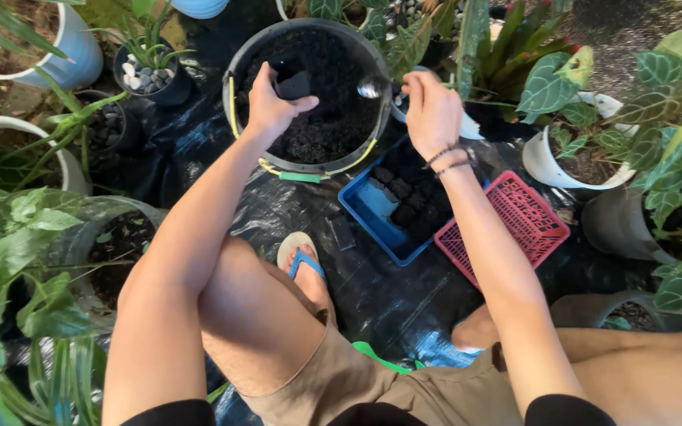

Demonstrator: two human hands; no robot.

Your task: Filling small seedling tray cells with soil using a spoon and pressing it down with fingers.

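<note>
Holding a small black pot (294,84) over the soil bucket (234,59), left hand (271,106).

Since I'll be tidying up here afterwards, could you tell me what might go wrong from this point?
Soil could spill off the spoon in the right hand onto the black sheet between the soil bucket and the small black pot held by the left hand. The blue tray of filled pots sits close to the wrist and might get knocked.

soil bucket (306,150) open above, blue tray (372,213) just right, potted plants (570,150) crowding both sides
</note>
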